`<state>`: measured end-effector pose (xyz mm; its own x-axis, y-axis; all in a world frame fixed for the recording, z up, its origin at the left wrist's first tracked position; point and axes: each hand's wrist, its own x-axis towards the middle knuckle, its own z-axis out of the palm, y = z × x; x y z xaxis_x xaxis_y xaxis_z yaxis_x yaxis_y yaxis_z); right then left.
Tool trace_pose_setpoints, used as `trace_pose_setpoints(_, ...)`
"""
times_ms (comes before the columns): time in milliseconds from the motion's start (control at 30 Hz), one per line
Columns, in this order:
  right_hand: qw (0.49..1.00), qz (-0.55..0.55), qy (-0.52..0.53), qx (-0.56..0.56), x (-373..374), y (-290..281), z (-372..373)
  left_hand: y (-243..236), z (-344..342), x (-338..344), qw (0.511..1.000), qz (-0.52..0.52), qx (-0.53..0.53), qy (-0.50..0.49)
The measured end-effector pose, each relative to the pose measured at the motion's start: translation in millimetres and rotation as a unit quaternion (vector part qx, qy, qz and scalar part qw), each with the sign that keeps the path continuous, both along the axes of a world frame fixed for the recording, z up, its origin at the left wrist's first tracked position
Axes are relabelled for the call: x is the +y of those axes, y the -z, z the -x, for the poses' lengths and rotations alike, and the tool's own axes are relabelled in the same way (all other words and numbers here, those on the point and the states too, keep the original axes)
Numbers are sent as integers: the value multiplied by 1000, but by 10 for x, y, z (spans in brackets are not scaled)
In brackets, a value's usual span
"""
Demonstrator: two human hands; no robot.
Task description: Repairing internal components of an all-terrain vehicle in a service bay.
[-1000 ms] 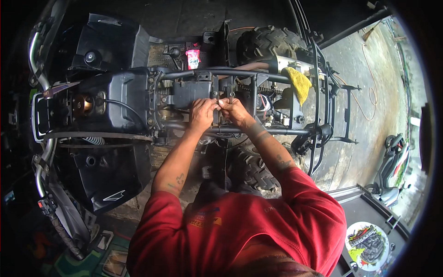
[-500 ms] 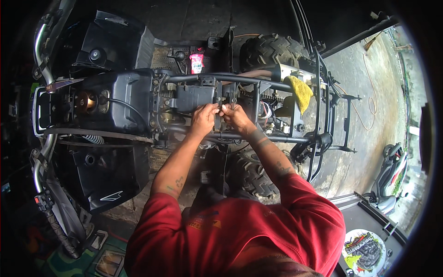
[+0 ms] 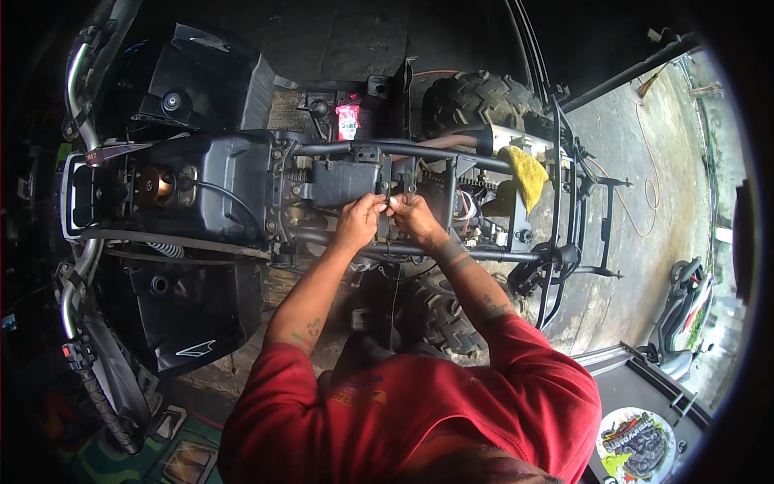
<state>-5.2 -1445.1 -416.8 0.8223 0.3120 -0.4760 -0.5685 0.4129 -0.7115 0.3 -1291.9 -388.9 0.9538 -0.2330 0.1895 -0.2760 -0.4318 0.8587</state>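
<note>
Both hands meet over the stripped frame (image 3: 476,161) of a quad bike, just behind a black plastic box (image 3: 345,182). My left hand (image 3: 359,221) is closed, thumb and fingertips pinched together. Close beside it, my right hand (image 3: 414,218) is closed in a similar pinch, its fingertips almost touching those of the left. Whatever small thing lies between the fingertips is too small to make out. Under the hands, dark metal brackets (image 3: 401,171) cross the frame. Its lower rail passes beneath my forearms.
A yellow cloth (image 3: 527,177) hangs over the frame at the right. A pink and white packet (image 3: 348,123) lies on the far footrest. Knobbly tyres (image 3: 482,101) flank the frame's rear, and silver handlebars (image 3: 73,73) rise at the left. A parked motorcycle (image 3: 681,315) stands at far right.
The quad bike appears slightly lower in the picture. My hands keep nearly the same pinched pose at the same spot, with only slight finger movement.
</note>
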Motion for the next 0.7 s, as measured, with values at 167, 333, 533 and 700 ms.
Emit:
trace_pose_setpoints(167,1000,-12,2,5,2,-20,0,16,0,13,999,2,31,-3)
trace_pose_setpoints(333,1000,8,3,1,5,36,7,55,-20,23,1000,-10,7,-11)
trace_pose_setpoints(533,1000,0,6,9,1,40,0,21,-12,17,1000,2,-10,7)
trace_pose_setpoints(700,1000,19,10,-10,15,100,1,-3,2,11,1000,8,9,-2)
